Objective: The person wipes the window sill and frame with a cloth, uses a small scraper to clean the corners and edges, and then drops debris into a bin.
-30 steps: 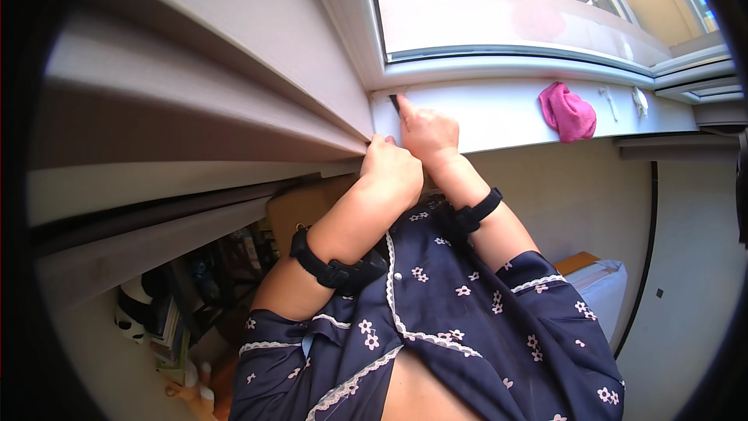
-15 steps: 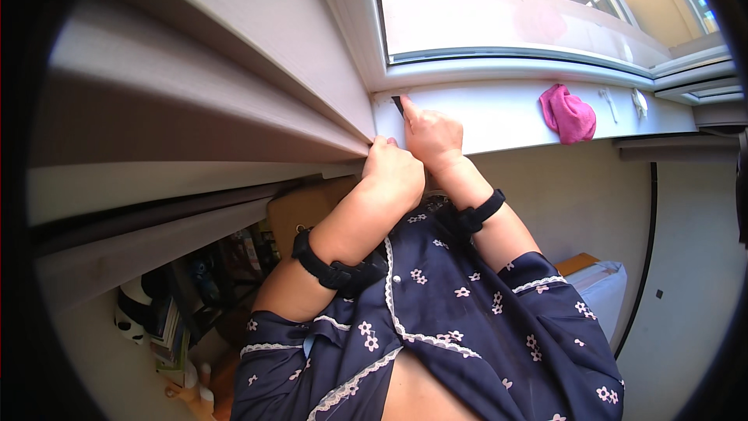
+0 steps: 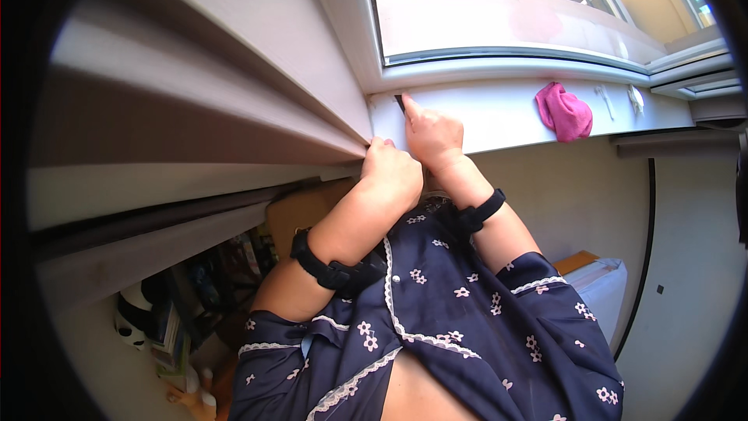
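My right hand is over the left end of the white windowsill. Its fingers are closed round a thin black strip-like tool, the index finger stretched along it. The tip touches or nearly touches the sill near the corner by the window frame; the rest is hidden in the hand. Just nearer and to the left, my left hand is closed at the edge of the beige curtain, whose folds draw together at its fingers. Those fingertips are mostly hidden.
A crumpled pink cloth lies on the sill, with a thin white stick-like item and a small white object farther right. The window frame borders the sill. Below left are books and a panda plush.
The view has shifted very slightly. Both hands keep nearly the same place and grip, while the black tool shows a little narrower beside the index finger.
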`<state>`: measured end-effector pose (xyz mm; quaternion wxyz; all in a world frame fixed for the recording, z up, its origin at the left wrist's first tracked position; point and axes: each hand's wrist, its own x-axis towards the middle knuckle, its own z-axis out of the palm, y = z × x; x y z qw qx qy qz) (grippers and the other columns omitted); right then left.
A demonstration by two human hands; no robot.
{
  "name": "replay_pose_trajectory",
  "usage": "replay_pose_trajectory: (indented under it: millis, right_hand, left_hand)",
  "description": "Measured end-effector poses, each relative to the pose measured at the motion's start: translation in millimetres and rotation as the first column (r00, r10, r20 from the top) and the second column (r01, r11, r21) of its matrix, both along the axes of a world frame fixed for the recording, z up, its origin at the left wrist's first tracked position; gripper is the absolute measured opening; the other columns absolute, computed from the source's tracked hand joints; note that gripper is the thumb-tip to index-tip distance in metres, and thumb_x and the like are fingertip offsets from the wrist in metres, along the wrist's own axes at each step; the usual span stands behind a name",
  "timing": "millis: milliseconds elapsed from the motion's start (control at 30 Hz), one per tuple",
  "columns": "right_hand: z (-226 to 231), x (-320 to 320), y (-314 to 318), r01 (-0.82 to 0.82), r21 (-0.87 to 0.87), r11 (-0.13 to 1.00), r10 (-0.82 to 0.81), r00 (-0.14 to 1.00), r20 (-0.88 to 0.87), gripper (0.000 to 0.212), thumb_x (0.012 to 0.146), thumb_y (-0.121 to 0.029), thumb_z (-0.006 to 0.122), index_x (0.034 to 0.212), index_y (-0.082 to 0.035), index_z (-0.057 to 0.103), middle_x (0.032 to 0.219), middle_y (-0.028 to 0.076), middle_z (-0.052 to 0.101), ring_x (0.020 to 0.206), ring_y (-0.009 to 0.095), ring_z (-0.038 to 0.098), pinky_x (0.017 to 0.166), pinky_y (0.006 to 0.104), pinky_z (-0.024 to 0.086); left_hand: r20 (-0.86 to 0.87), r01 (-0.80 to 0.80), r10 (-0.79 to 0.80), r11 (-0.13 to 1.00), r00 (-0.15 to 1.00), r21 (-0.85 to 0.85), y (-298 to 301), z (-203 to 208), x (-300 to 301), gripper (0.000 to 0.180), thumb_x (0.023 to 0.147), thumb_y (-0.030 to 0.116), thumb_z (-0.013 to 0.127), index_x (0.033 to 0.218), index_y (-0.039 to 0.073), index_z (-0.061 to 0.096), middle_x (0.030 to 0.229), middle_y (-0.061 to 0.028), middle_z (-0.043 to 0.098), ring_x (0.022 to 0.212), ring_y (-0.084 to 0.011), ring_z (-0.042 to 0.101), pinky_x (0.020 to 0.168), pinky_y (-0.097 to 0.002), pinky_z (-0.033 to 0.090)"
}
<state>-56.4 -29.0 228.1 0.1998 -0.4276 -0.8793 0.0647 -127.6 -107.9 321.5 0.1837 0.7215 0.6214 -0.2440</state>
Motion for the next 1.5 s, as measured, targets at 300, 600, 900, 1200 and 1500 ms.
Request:
replay_pose_trajectory:
  millis: [300,600,900,1200,1500]
  right_hand:
    - [-6.6,-7.1,-8.6,0.001,0.021,1.000,0.000,0.998,-0.058,0.029,0.078,-0.017,0.056,0.106,-0.015,0.064,0.058,0.007,0.061,0.052,0.023,0.061,0.046,0.0367,0.047]
    - [-1.2,-12.3,-11.4,-0.036,0.008,0.999,0.037,0.996,-0.076,0.030,0.078,-0.018,0.054,0.107,-0.015,0.063,0.056,0.006,0.060,0.051,0.023,0.060,0.044,0.0381,0.046]
    - [-3.6,-12.1,-11.1,-0.032,0.005,0.999,0.033,0.995,-0.091,0.028,0.078,-0.018,0.055,0.105,-0.015,0.064,0.058,0.006,0.061,0.052,0.024,0.061,0.045,0.0382,0.047]
    - [-2.6,-16.4,-8.3,-0.081,-0.002,0.997,0.080,0.988,-0.133,0.028,0.078,-0.018,0.056,0.105,-0.018,0.064,0.057,0.007,0.061,0.053,0.024,0.061,0.046,0.0375,0.047]
    - [-4.0,-11.1,-6.7,-0.026,0.011,1.000,0.026,0.996,-0.091,0.028,0.077,-0.020,0.057,0.104,-0.017,0.064,0.058,0.007,0.061,0.053,0.024,0.061,0.047,0.0372,0.047]
  left_hand:
    - [-0.001,0.008,-0.008,1.000,1.000,-0.008,2.5,1.4,1.3,0.022,0.070,0.020,0.057,0.081,0.007,0.071,0.088,-0.0114,0.068,0.094,-0.0210,0.059,0.079,-0.0329,0.038]
    - [0.017,0.003,-0.003,1.000,1.000,0.026,-0.5,-0.3,0.4,0.020,0.069,0.021,0.059,0.079,0.008,0.071,0.086,-0.0109,0.067,0.090,-0.0209,0.059,0.079,-0.0328,0.037]
    - [0.029,-0.012,0.009,0.997,1.000,0.081,-1.9,-4.7,1.2,0.018,0.068,0.021,0.059,0.074,0.009,0.071,0.079,-0.0095,0.067,0.084,-0.0206,0.059,0.077,-0.0322,0.037]
    - [0.049,-0.019,0.016,0.997,0.999,0.072,-1.7,-4.2,-0.8,0.017,0.069,0.020,0.059,0.073,0.009,0.070,0.077,-0.0090,0.067,0.082,-0.0206,0.059,0.077,-0.0330,0.037]
    - [0.039,-0.007,0.006,0.999,0.999,0.031,1.5,0.4,-0.3,0.019,0.071,0.023,0.059,0.074,0.008,0.071,0.081,-0.0104,0.067,0.085,-0.0213,0.060,0.077,-0.0335,0.037]
